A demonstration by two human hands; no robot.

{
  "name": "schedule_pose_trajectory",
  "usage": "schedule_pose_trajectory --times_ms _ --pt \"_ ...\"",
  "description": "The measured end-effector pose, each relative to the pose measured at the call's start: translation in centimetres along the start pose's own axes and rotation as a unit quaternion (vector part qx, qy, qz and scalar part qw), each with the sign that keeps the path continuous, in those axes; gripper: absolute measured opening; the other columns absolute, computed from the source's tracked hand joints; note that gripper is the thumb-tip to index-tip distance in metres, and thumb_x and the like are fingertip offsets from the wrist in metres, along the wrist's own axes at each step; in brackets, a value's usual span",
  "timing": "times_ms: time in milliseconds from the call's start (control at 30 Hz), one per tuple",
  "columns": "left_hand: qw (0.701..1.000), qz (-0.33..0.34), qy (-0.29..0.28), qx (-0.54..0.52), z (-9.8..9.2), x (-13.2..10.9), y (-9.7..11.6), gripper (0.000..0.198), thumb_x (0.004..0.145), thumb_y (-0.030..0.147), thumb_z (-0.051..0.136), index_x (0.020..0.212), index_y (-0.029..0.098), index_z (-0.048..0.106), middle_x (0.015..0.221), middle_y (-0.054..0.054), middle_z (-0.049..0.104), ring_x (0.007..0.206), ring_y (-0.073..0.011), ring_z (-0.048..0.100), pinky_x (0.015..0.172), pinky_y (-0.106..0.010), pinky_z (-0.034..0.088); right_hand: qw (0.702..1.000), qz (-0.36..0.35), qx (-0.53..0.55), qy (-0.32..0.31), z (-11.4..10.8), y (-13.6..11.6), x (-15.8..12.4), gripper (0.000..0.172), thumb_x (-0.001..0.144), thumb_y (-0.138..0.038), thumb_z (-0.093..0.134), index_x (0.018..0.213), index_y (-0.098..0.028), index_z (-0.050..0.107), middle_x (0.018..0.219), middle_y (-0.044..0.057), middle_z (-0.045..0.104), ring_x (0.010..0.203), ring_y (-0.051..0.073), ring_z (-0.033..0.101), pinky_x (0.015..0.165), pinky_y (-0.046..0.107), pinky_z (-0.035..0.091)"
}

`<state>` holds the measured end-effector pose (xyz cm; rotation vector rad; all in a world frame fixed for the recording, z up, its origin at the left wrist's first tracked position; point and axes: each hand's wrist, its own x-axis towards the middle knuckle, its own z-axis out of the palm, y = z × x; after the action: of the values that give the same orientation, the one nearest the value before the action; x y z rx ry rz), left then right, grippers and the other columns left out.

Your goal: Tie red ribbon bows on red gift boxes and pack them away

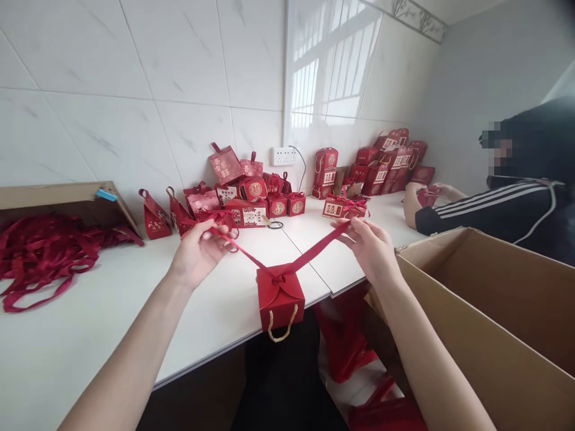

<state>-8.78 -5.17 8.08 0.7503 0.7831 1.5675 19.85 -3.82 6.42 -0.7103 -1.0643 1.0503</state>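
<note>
A small red gift box [280, 297] with a cream rope handle stands at the front edge of the white table [90, 323]. A red ribbon [309, 254] is knotted on its lid and stretches out to both sides. My left hand [197, 251] pinches the left ribbon end, pulled up and to the left. My right hand [371, 244] pinches the right ribbon end, pulled up and to the right. Both hands are closed on the ribbon, above the table and either side of the box.
Several red gift boxes [251, 200] crowd the back by the tiled wall, more [381, 161] at the far right. A heap of red ribbons [40, 251] lies left beside a cardboard box [58, 197]. An open carton [489, 311] stands right. Another person's hands [426, 194] work at the far right.
</note>
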Motion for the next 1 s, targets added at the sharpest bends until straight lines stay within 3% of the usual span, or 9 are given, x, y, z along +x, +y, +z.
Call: schedule_pose_trajectory --times_ms 133,267,467,533,633,733,833,933,1000 --pt "0.997 -0.003 -0.077 0.031 4.9 0.4 0.7 0.023 0.076 0.03 0.051 0.06 0.015 0.059 0.063 -0.002 0.062 0.06 -0.0135 0.059 0.058 -0.025 0.049 0.994 0.001 0.022 -0.105 5.1 -1.9 1.8 0.024 0.069 -0.039 0.068 0.07 -0.015 0.067 0.071 0.005 0.067 0.076 0.017 0.065 0.078 0.033 0.052" --pt "0.986 0.018 -0.147 0.082 6.9 0.3 0.6 0.027 0.077 0.034 0.05 0.081 0.013 0.067 0.081 -0.008 0.068 0.075 -0.0183 0.062 0.069 -0.029 0.049 0.987 0.006 0.049 -0.155 7.8 -2.3 2.8 0.03 0.071 -0.043 0.066 0.068 -0.013 0.07 0.076 0.008 0.069 0.074 0.017 0.065 0.076 0.032 0.053" --pt "0.976 0.041 -0.186 0.108 6.6 0.0 0.3 0.025 0.075 0.032 0.055 0.086 0.014 0.067 0.092 -0.008 0.068 0.084 -0.0196 0.062 0.076 -0.031 0.048 0.978 0.015 0.052 -0.199 8.8 -2.2 2.4 0.033 0.078 -0.042 0.056 0.07 -0.013 0.069 0.078 0.009 0.07 0.076 0.017 0.065 0.073 0.03 0.054" --pt "0.98 0.033 -0.17 0.097 6.4 -0.2 0.7 0.021 0.075 0.031 0.055 0.079 0.014 0.065 0.083 -0.006 0.068 0.074 -0.0167 0.062 0.072 -0.029 0.048 0.978 0.024 0.055 -0.199 8.5 -2.5 2.5 0.03 0.078 -0.04 0.056 0.067 -0.013 0.067 0.072 0.007 0.068 0.069 0.016 0.065 0.067 0.028 0.054" --pt "0.985 0.046 -0.145 0.079 5.6 -0.2 1.6 0.025 0.076 0.036 0.049 0.059 0.017 0.051 0.054 0.001 0.058 0.046 -0.011 0.052 0.059 -0.028 0.045 0.972 0.054 0.084 -0.211 7.1 -3.1 3.1 0.034 0.077 -0.041 0.052 0.053 -0.017 0.052 0.052 0.0 0.058 0.041 0.01 0.054 0.04 0.022 0.047" --pt "0.969 0.096 -0.14 0.181 4.2 -0.2 1.6 0.033 0.077 0.042 0.046 0.053 0.02 0.038 0.043 0.004 0.048 0.038 -0.0101 0.043 0.054 -0.028 0.042 0.976 0.047 0.033 -0.208 5.6 -2.6 3.9 0.034 0.076 -0.04 0.05 0.05 -0.019 0.042 0.048 -0.002 0.052 0.036 0.009 0.048 0.031 0.02 0.038" --pt "0.862 0.119 -0.166 0.464 2.9 -1.0 -0.8 0.034 0.074 0.046 0.053 0.055 0.019 0.044 0.053 0.001 0.053 0.05 -0.0136 0.05 0.057 -0.029 0.04 0.94 0.002 -0.204 -0.272 5.1 -0.1 3.7 0.023 0.075 -0.031 0.055 0.057 -0.016 0.055 0.062 0.002 0.059 0.055 0.014 0.059 0.048 0.024 0.048" --pt "0.715 0.124 -0.166 0.668 2.0 -2.4 -4.4 0.034 0.071 0.052 0.056 0.069 0.019 0.052 0.075 -0.002 0.058 0.068 -0.0194 0.054 0.063 -0.031 0.04 0.817 -0.082 -0.413 -0.394 5.2 3.2 2.8 0.012 0.075 -0.02 0.056 0.074 -0.016 0.067 0.079 0.005 0.066 0.075 0.017 0.061 0.069 0.029 0.049" --pt "0.657 0.126 -0.16 0.726 1.5 -3.1 -6.1 0.036 0.071 0.053 0.057 0.078 0.019 0.053 0.088 -0.005 0.057 0.082 -0.0235 0.055 0.07 -0.034 0.041 0.757 -0.12 -0.465 -0.443 5.4 4.9 2.2 0.02 0.076 -0.012 0.053 0.084 -0.019 0.07 0.087 0.004 0.068 0.08 0.017 0.06 0.075 0.028 0.047"
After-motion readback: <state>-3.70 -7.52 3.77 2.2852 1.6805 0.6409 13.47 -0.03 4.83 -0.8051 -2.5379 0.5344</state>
